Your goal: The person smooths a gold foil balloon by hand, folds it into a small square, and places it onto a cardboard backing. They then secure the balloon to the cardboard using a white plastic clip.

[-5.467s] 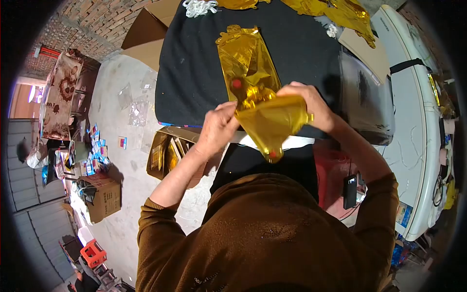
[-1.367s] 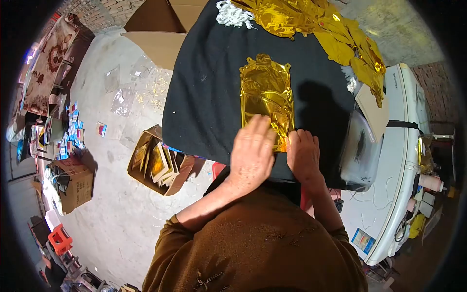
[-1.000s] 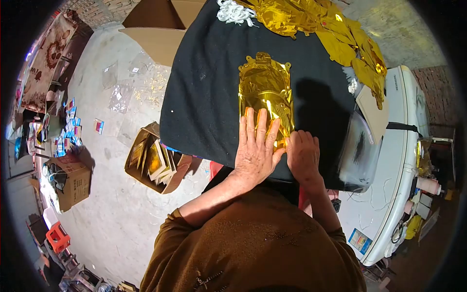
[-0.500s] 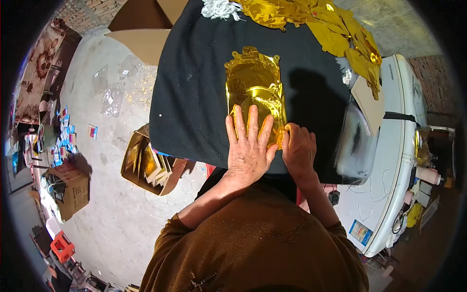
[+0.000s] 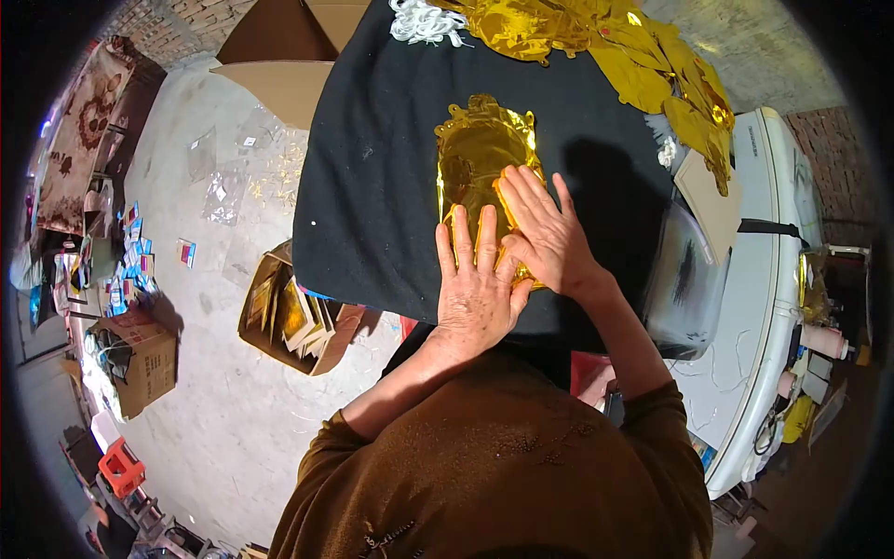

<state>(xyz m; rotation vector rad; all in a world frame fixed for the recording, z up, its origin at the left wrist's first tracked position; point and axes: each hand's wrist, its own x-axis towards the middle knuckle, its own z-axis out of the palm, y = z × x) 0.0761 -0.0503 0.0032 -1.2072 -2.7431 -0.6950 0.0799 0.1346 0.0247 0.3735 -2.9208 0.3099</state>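
Observation:
A shiny gold foil piece point(image 5: 480, 144) with a scalloped, looped top edge lies flat on the black cloth point(image 5: 372, 186). My left hand point(image 5: 473, 284) rests flat on its lower part, fingers stretched out and apart. My right hand point(image 5: 551, 233) lies across the foil's lower right side, fingers extended, its thumb side meeting the left hand. Both palms cover the bottom of the piece, so its lower edge is mostly hidden.
More gold foil pieces point(image 5: 643, 70) are heaped along the far right edge beside a bundle of white string point(image 5: 424, 20). A clear plastic bag point(image 5: 684, 279) hangs at right by a white appliance point(image 5: 773, 233). An open carton point(image 5: 321, 359) of framed pieces stands lower left.
My right hand has moved up and left from the foil's lower right corner, its curled fingers now straightened onto the foil. My left hand stays pressed flat.

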